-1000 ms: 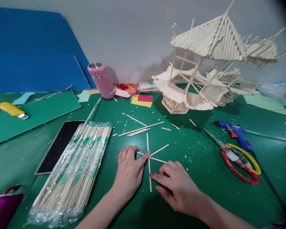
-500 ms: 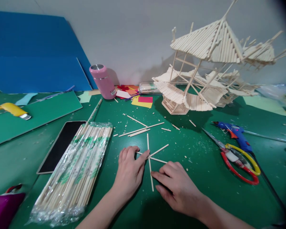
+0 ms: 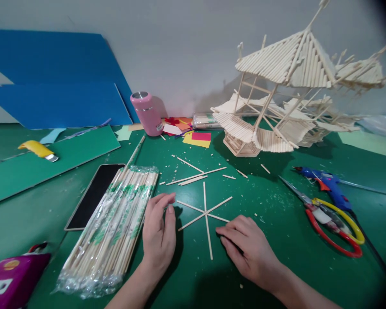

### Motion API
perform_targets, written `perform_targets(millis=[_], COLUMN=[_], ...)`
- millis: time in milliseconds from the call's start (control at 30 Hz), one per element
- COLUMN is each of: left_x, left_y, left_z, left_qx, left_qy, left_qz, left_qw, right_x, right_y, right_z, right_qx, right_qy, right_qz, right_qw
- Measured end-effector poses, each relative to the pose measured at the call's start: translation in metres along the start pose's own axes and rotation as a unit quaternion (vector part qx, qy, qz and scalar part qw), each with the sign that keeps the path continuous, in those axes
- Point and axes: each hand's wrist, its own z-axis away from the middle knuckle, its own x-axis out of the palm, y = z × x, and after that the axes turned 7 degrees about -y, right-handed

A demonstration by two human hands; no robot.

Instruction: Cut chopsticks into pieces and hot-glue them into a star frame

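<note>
Thin wooden sticks cross at one centre in a six-armed star [image 3: 205, 213] on the green table [image 3: 186, 274]. To its left my left hand [image 3: 160, 231] is raised a little, fingers curved and apart from the thumb, holding nothing. My right hand [image 3: 246, 246] rests at the star's right, its fingertips beside the end of the lower right arm; the fingers are loosely bent with nothing visible between them. Behind the star lie loose sticks [image 3: 196, 175] and short offcuts. A clear plastic pack of sticks [image 3: 112, 227] lies left of my left hand.
Red-and-yellow scissors [image 3: 328, 219] and a blue glue gun [image 3: 330, 182] lie right. A stick-built pavilion model [image 3: 276, 98] stands at the back right. Further left are a pink bottle [image 3: 147, 113], a phone [image 3: 94, 195], a yellow cutter [image 3: 37, 150] and a purple power socket [image 3: 17, 277].
My left hand has lifted off the star and moved left, uncovering its left arms. My right hand has drawn slightly away from the sticks. The view has shifted a little.
</note>
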Motion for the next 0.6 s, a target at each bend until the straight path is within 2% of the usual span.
perform_targets(millis=[100,167,400,600], left_x=[-0.004,-0.005,0.004,0.009], left_y=[0.000,-0.002,-0.001,0.003], left_z=[-0.001,-0.001,0.002,0.006], left_qx=[0.019,0.043,0.120,0.117], left_qy=[0.030,0.017,-0.139,-0.234], left_qz=[0.004,-0.021,-0.099,-0.146], left_qw=[0.999,0.999,0.978,0.954], right_x=[0.002,0.003,0.003,0.005], right_y=[0.003,0.004,0.006,0.009], right_z=[0.000,-0.001,-0.002,-0.003], right_qx=[-0.001,0.002,0.010,0.004], right_qy=[0.028,0.040,0.054,0.066], right_qz=[-0.003,-0.003,-0.010,-0.010], right_qw=[1.000,0.999,0.998,0.998])
